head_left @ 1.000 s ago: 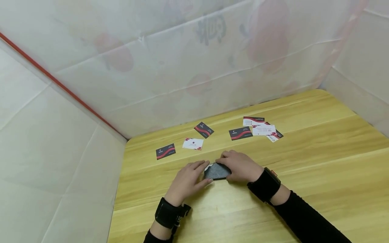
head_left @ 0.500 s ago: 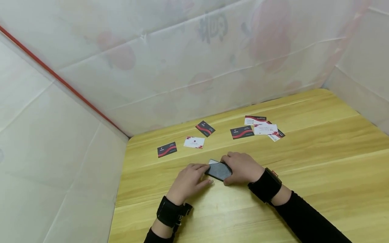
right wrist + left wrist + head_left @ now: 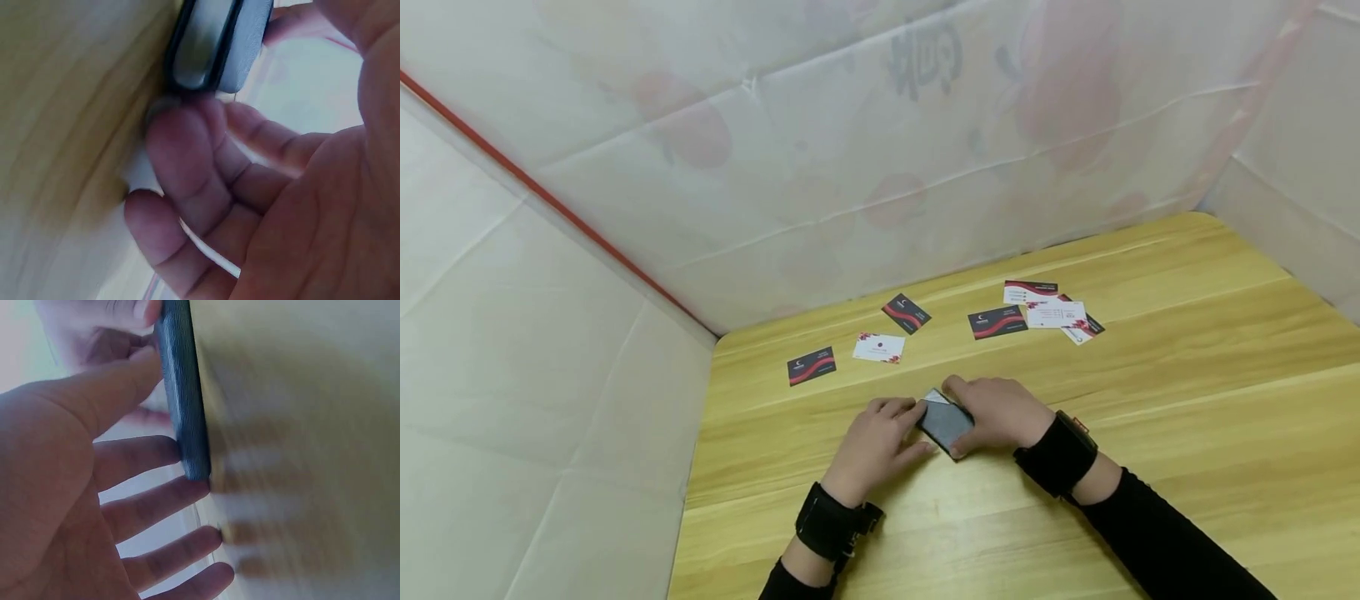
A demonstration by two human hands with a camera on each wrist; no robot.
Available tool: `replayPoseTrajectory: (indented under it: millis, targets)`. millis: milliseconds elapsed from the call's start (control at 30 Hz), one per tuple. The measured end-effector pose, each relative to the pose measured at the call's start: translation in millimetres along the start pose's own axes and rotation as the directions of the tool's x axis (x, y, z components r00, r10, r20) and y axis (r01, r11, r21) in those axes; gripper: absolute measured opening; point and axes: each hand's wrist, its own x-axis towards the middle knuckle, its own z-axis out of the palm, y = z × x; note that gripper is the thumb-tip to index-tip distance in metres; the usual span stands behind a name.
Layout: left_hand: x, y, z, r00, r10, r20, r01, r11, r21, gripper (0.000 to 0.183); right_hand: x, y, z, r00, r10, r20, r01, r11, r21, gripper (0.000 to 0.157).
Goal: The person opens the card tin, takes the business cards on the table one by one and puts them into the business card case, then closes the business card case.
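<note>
A small flat card case [image 3: 946, 425] with a grey top and dark edges sits slanted on the table in front of me, a pale corner showing at its far end. My right hand [image 3: 1003, 408] grips it from the right, thumb at the near corner and fingers at the far edge. On the other side, my left hand [image 3: 880, 442] touches the case's left end with loosely extended fingers. The left wrist view shows the dark textured edge of the case [image 3: 182, 394] against those fingertips. In the right wrist view, the case [image 3: 247, 44] has a shiny, metal-like side strip.
Farther back on the wood-grain table [image 3: 1150, 433] lie a black card [image 3: 812, 367], a white card [image 3: 879, 348] and another black card [image 3: 906, 314]. To their right is an overlapping group of cards [image 3: 1055, 315]. Pale sheeting [image 3: 820, 167] walls the table in.
The case has turned clockwise between my hands, its right end swinging nearer to me. More of its pale far corner shows. My left hand has shifted slightly right, following it.
</note>
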Motion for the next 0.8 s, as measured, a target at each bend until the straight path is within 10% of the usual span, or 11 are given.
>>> replayPoseTrajectory:
  millis: [167, 533, 800]
  targets:
    - [-0.3, 6.6, 0.3, 0.999, -0.017, 0.034, 0.017, 1.0, 0.005, 0.081, -1.3, -0.7, 1.9, 0.999, -0.05, 0.01, 0.05, 0.999, -0.009, 0.089]
    - [-1.1, 11.0, 4.6, 1.0, -0.008, 0.028, 0.008, 1.0, -0.003, 0.08, -1.9, 7.3, -0.4, 0.996, -0.041, -0.073, 0.036, 0.997, -0.063, 0.014]
    - [-1.7, 23.5, 10.7, 0.998, 0.01, 0.056, -0.011, 1.0, 0.021, 0.09, -5.9, 22.7, -9.7, 1.0, -0.005, -0.002, 0.005, 1.0, 0.01, 0.026]
